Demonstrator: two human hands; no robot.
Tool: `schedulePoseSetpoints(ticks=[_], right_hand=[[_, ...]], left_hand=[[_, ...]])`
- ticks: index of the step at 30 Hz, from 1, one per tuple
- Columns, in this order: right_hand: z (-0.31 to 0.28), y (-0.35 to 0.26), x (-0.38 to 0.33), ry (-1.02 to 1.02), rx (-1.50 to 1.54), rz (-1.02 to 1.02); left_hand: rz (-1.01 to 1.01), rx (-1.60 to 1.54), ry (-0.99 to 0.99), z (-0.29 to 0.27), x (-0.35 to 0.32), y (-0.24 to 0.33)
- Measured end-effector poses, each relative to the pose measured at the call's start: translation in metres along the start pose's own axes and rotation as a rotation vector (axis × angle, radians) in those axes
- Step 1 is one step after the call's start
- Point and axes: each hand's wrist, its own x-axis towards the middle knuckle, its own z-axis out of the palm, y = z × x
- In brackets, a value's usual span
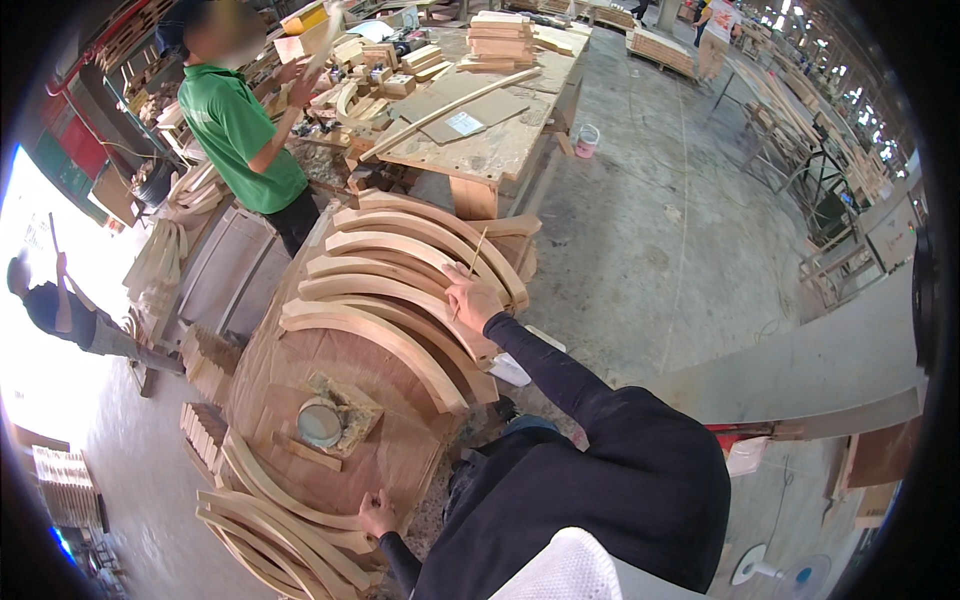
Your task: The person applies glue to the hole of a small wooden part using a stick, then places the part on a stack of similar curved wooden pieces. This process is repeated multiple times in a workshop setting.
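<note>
My right hand (470,298) is closed round a thin wooden stick (480,248) that points up and away from me. It is above the ends of several curved wooden pieces (385,325), which lie side by side across a brown board (270,372). At the near left, my left hand (378,515) is closed at the end of another curved wooden piece (285,500), beside a stack of similar curved pieces (265,540). Between the two groups stands a round container (320,424) on a stained wooden block (362,415). A short wooden strip (307,453) lies beside it.
A workbench (500,155) beyond the board carries stacked wood (500,42) and a long strip (440,118). A person in a green shirt (232,135) stands at the far left. A bucket (587,140) stands on the floor. Notched wood stacks (205,365) are left of the board.
</note>
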Motion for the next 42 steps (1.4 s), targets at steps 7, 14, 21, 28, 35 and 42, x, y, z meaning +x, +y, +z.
schedulePoseSetpoints(ticks=[7,14,21,28,35,42], right_hand=[[-0.007,-0.006,0.002,-0.053,-0.075,-0.014],[-0.011,-0.008,0.002,-0.058,-0.066,-0.011],[-0.01,-0.007,0.001,-0.041,-0.054,0.002],[-0.012,-0.007,0.002,-0.075,-0.045,0.024],[-0.011,-0.006,0.002,-0.101,-0.04,0.03],[-0.01,-0.007,0.001,-0.072,-0.039,0.011]], left_hand=[[-0.023,-0.017,-0.016,-0.002,-0.002,0.003],[-0.046,0.008,-0.036,-0.004,-0.002,0.005],[0.017,0.03,-0.015,0.004,0.004,-0.014],[-0.003,0.006,-0.028,-0.002,0.0,0.002],[-0.02,-0.016,-0.029,-0.002,0.0,0.001],[0.024,0.01,0.009,0.0,-0.001,-0.001]])
